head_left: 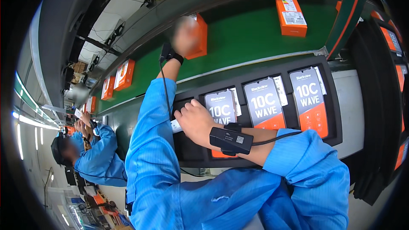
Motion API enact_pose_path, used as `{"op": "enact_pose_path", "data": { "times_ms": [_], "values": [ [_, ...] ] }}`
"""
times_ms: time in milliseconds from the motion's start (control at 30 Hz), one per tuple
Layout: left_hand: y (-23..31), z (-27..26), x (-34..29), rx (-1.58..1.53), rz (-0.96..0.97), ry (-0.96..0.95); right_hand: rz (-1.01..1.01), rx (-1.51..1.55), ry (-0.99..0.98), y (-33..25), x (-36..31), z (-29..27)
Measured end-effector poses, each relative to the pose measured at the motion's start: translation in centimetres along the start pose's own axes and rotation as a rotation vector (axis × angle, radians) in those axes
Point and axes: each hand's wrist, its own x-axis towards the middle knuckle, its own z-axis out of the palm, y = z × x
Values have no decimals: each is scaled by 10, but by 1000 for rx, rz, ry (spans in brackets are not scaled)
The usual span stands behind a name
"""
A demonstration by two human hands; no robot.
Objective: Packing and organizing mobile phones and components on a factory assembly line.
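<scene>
Closest to my camera was the blue jacket point(221, 191), its right sleeve running in to a wrist that carried a boxy black module point(230, 139) with a cable. Beyond it I had the right hand point(196, 121), palm down and loosely curled, low over the black foam tray point(334, 117). Its fingertips were beside a white slip point(176, 126) in the leftmost compartment; I couldn't tell whether they touched or pinched it.

The hand and wrist hid part of the nearest grey-and-orange-fronted smartphone point(219, 101). Two more like it, the middle smartphone point(263, 102) and the right-hand smartphone point(308, 100), lay uncovered in compartments to the right, pale slips at their edges.

Farther out, the left arm reached across to the green conveyor belt point(247, 47). There the left hand point(184, 37) came to me blurred, laid over an orange carton point(202, 36) upright on the belt; how far its fingers closed, or whether they gripped it, I couldn't make out.

Another orange carton point(293, 17) was well apart to the right, and two more sat on the left, near a blue-sleeved co-worker point(101, 155).
</scene>
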Motion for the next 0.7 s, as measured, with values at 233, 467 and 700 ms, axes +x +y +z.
{"op": "enact_pose_path", "data": {
  "times_ms": [233, 467, 700],
  "values": [
    [1, 41, 5, 174, 10, -128, -48, -43, 67, 2, -5, 1],
    [-39, 0, 19, -359, 78, 94, -106, 332, -267, -16, 13, -46],
    [-88, -71, -29, -972, -885, 61, 261, 290, 58, 42, 36, -116]
  ]
}}
